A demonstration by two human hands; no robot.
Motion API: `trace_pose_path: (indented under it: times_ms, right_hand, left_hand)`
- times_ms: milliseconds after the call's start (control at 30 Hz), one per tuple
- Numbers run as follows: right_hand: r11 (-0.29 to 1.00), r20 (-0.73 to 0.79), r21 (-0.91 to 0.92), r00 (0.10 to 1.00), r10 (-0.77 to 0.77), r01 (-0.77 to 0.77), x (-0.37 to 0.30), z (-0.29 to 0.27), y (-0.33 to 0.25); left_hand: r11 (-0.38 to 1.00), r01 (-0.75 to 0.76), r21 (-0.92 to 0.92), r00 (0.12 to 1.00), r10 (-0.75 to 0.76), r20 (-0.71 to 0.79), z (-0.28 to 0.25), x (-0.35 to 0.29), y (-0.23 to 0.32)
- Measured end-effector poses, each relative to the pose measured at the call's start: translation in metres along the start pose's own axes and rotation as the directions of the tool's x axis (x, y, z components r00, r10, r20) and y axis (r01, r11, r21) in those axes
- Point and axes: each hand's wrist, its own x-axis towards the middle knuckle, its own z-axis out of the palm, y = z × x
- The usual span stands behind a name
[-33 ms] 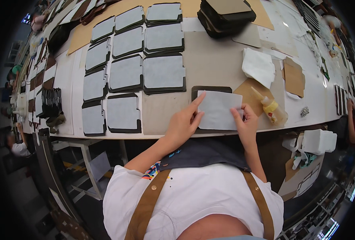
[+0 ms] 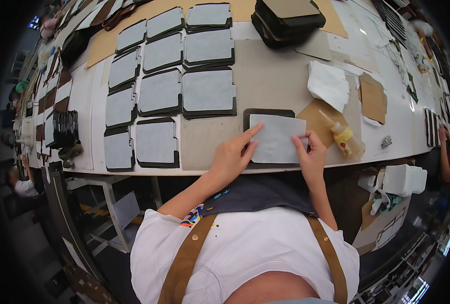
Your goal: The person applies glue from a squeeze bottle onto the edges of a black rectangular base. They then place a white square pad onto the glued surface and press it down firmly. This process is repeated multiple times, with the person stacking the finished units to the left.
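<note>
Both hands flat, gripping nothing: left hand and right hand press a grey sheet onto a dark panel at the table edge; many lined panels laid out, unlined dark stack seemingly left.

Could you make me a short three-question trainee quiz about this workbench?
1. True or false: both hands rest on the grey sheet.
2. What does the grey sheet lie on?
3. The glue bottle lies: A) left of the hands, B) right of the right hand, C) under the table.

Key:
1. True; the left hand presses it too.
2. A dark panel.
3. B.
</note>
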Motion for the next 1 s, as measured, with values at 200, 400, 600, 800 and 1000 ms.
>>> trace_pose_path:
  times_ms: [200,400,600,800,1000]
  right_hand:
    - [0.968,-0.056,-0.215,0.988,-0.141,0.126,0.007,0.014,0.005]
    - [0.962,-0.053,-0.229,0.985,-0.165,0.149,0.009,0.017,0.003]
    - [0.956,-0.050,-0.265,0.988,-0.147,0.129,0.008,0.017,0.002]
    - [0.955,-0.079,-0.260,0.982,-0.171,0.145,0.008,0.018,0.000]
    - [0.942,-0.095,-0.285,0.972,-0.213,0.179,0.010,0.020,0.016]
  left_hand:
    - [0.987,-0.015,0.161,0.997,0.026,-0.068,-0.006,0.003,-0.002]
    - [0.982,-0.056,0.178,0.993,0.074,-0.092,-0.004,0.003,-0.009]
    - [0.978,-0.061,0.197,0.993,0.080,-0.089,-0.004,0.003,-0.011]
    - [0.977,-0.052,0.206,0.992,0.074,-0.099,-0.002,0.002,-0.013]
    - [0.969,-0.069,0.235,0.991,0.093,-0.092,-0.001,0.004,-0.015]
